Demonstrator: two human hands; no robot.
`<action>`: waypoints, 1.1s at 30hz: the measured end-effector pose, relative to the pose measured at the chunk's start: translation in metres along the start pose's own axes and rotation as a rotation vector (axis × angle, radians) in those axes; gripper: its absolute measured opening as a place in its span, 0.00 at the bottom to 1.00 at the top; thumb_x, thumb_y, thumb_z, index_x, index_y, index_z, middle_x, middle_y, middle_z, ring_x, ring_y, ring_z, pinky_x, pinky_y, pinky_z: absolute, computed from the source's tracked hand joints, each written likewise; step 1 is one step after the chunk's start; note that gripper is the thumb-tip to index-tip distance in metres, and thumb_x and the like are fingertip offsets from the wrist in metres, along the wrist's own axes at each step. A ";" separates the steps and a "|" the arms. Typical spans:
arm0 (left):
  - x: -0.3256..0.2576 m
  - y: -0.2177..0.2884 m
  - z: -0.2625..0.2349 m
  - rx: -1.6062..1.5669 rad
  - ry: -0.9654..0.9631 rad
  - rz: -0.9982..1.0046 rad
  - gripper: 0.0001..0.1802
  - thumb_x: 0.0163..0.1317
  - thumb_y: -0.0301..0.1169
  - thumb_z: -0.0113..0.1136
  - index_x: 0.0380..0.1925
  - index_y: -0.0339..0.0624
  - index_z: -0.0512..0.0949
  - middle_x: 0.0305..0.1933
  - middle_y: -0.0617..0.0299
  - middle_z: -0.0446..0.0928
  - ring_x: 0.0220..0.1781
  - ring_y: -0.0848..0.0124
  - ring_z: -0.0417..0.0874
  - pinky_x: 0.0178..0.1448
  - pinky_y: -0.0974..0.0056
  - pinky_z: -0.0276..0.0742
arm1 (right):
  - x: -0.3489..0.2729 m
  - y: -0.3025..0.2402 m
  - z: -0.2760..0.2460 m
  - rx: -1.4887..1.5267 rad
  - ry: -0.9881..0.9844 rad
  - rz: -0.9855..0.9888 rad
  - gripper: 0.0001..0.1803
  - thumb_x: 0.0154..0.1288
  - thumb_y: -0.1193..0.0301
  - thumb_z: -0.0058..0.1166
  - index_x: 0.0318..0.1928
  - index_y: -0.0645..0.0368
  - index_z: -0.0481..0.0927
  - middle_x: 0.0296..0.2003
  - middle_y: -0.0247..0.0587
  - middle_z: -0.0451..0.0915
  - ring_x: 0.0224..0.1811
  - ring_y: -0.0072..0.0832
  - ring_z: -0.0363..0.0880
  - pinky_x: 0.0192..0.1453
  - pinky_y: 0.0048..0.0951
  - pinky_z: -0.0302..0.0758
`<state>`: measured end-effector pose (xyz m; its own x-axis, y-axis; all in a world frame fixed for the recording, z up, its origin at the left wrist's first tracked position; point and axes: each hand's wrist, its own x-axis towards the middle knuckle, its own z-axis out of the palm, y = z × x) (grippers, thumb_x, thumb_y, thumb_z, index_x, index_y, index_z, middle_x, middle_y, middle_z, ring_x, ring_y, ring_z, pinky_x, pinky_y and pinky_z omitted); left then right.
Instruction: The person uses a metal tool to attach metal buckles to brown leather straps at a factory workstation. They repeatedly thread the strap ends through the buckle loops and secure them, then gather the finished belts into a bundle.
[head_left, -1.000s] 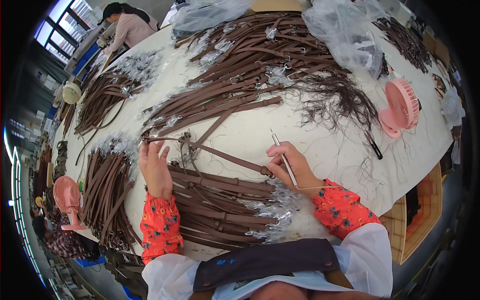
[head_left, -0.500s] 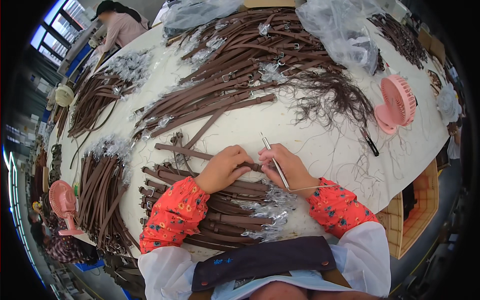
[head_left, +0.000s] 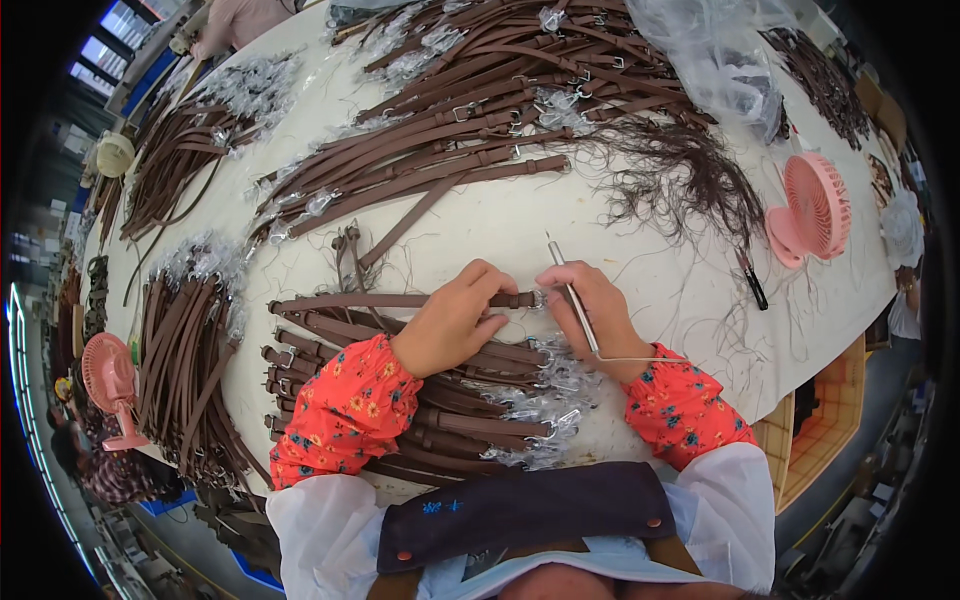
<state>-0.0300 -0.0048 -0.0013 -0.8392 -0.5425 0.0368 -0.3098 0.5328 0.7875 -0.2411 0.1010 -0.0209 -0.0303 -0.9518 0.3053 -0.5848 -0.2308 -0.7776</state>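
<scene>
A brown leather strap (head_left: pixel 380 300) lies across the white table, its buckle end near my hands. My left hand (head_left: pixel 455 318) presses down on the strap close to that end, fingers curled over it. My right hand (head_left: pixel 590 305) grips a thin metal pen-like tool (head_left: pixel 570 290) and touches the strap's buckle end, which is wrapped in clear plastic. Under my forearms lies a pile of finished brown straps (head_left: pixel 440 400) with plastic-wrapped buckles.
Large heap of brown straps (head_left: pixel 470 110) at the table's back, more bundles (head_left: pixel 185 350) at left. Loose dark thread tangle (head_left: pixel 680 180), pink fan (head_left: pixel 815 210) and black pen (head_left: pixel 752 285) at right. Another pink fan (head_left: pixel 105 375) far left. Clear plastic bag (head_left: pixel 720 60). A person at far upper left.
My left hand came in from the left side of the pile to the strap's buckle end beside my right hand. The right hand with the tool stayed nearly in place.
</scene>
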 end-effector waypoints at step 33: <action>0.004 -0.008 0.017 0.086 0.096 0.079 0.06 0.56 0.31 0.70 0.33 0.46 0.86 0.33 0.63 0.79 0.40 0.60 0.75 0.49 0.57 0.70 | -0.006 0.001 0.004 0.907 0.128 0.196 0.18 0.80 0.65 0.42 0.60 0.65 0.66 0.40 0.44 0.80 0.39 0.29 0.84 0.55 0.34 0.78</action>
<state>-0.0389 -0.0002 -0.0178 -0.8171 -0.5543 0.1581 -0.2854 0.6274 0.7246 -0.2381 0.1056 -0.0260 -0.1822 -0.9734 0.1392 0.2947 -0.1891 -0.9367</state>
